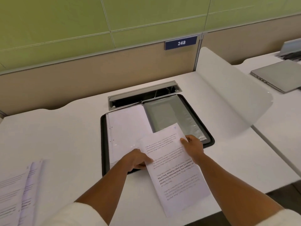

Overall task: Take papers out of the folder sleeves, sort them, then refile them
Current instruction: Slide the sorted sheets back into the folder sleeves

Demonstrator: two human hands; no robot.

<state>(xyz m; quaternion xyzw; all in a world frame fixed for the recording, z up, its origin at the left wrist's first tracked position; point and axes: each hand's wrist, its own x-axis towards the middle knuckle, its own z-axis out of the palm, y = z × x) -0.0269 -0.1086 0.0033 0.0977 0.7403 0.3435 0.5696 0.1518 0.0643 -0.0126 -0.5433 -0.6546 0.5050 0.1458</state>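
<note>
An open black folder (104, 144) lies flat on the white desk. Its left side shows a clear sleeve with a white sheet (125, 128) inside, and its right side shows a grey sleeve (169, 115). A printed paper (172, 168) lies tilted over the folder's near right part and sticks out toward me. My right hand (194, 146) grips the paper's right edge, thumb on top. My left hand (138, 159) pinches its left edge, over the bottom of the left sleeve.
A stack of printed papers (17, 191) lies at the near left of the desk. An open cable tray (143, 93) sits just behind the folder. A frosted divider (228, 88) stands to the right, with a closed laptop (276, 75) on the neighbouring desk.
</note>
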